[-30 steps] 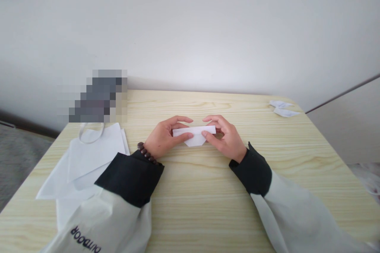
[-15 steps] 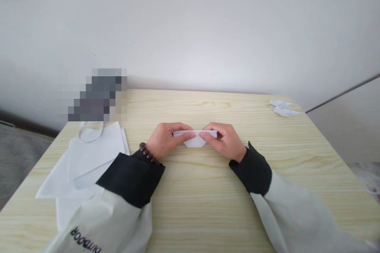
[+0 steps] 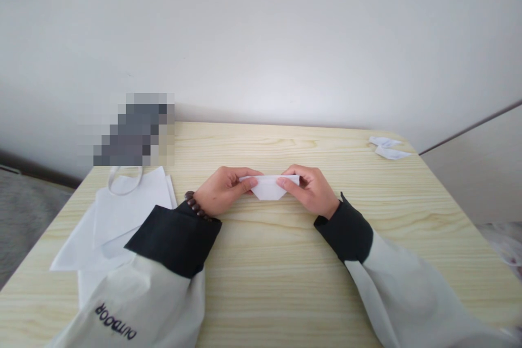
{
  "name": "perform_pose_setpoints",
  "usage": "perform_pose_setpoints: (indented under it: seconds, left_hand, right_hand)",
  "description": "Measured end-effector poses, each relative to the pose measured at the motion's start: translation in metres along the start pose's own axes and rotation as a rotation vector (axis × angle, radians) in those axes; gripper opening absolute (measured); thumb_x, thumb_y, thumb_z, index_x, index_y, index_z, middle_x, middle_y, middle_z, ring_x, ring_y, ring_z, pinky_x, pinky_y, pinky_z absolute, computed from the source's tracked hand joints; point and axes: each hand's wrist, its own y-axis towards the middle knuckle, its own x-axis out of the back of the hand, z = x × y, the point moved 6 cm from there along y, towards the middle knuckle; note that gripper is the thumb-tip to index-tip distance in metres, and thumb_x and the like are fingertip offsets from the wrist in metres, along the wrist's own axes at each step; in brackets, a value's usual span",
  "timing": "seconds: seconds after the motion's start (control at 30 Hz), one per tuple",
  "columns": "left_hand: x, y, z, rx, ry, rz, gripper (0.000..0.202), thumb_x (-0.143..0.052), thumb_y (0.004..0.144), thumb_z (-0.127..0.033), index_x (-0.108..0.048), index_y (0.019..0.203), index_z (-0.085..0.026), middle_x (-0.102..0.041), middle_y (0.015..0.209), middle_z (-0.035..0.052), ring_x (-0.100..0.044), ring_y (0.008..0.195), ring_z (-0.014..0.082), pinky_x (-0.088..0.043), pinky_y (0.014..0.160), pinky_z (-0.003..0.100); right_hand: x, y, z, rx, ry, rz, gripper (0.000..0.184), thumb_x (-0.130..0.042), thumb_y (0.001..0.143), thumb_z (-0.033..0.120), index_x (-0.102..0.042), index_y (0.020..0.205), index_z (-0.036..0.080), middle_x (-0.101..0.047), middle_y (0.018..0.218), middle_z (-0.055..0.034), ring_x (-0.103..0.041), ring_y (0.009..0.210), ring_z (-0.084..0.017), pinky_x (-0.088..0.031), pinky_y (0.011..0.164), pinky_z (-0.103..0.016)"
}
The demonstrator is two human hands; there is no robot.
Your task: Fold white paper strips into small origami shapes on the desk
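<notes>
A small piece of folded white paper [image 3: 268, 189] is held up between my two hands over the middle of the table. It has a straight top edge and a narrower bottom with slanted corners. My left hand [image 3: 222, 191] pinches its left end, thumb in front and fingers behind. At the right end, my right hand [image 3: 309, 187] grips it the same way. The fingertips behind the paper are partly hidden.
Loose white sheets [image 3: 122, 212] lie at the left, with a white ring [image 3: 111, 179] on top. Behind them is a blurred-out dark object [image 3: 130, 133]. Two small folded white paper pieces [image 3: 389, 153] rest at the far right corner of the wooden table [image 3: 261, 283]. A wall rises behind.
My left thumb has slid outward to the left along the paper, showing more of its middle. My right thumb has shifted slightly right. Both hands still hold the paper, now a little higher.
</notes>
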Motion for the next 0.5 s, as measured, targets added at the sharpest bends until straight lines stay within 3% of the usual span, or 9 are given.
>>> perform_pose_setpoints:
  seconds: [0.13,0.37,0.5]
  left_hand:
    - [0.0002,-0.0002,0.0011,0.024,0.006,-0.026,0.032,-0.059,0.076,-0.042,-0.069,0.09,-0.015,-0.072,0.083,0.0045,-0.065,0.075,0.0179,-0.052,0.071,0.026]
    - [0.0015,-0.0021,0.0026,0.034,0.244,-0.114,0.032,-0.057,0.075,-0.042,-0.071,0.082,-0.014,-0.066,0.063,0.0013,-0.057,0.054,0.0132,-0.041,0.047,0.021]
    - [0.0014,-0.0025,0.0007,0.051,0.311,-0.094,0.034,-0.052,0.076,-0.038,-0.071,0.089,-0.012,-0.068,0.066,0.0023,-0.058,0.057,0.0144,-0.043,0.051,0.022]
  right_hand:
    - [0.0011,0.0,-0.0019,-0.023,0.011,-0.011,0.022,-0.057,0.082,0.036,-0.062,0.072,0.017,-0.058,0.061,0.0006,-0.045,0.051,-0.009,-0.034,0.047,-0.022]
    - [-0.0039,0.0004,0.0033,0.016,-0.076,0.026,0.017,-0.062,0.076,0.031,-0.063,0.068,0.016,-0.058,0.058,0.0012,-0.044,0.047,-0.008,-0.031,0.044,-0.02]
    - [-0.004,0.0008,0.0039,0.023,-0.078,0.045,0.018,-0.06,0.078,0.03,-0.064,0.07,0.015,-0.059,0.059,0.001,-0.045,0.048,-0.007,-0.031,0.045,-0.019]
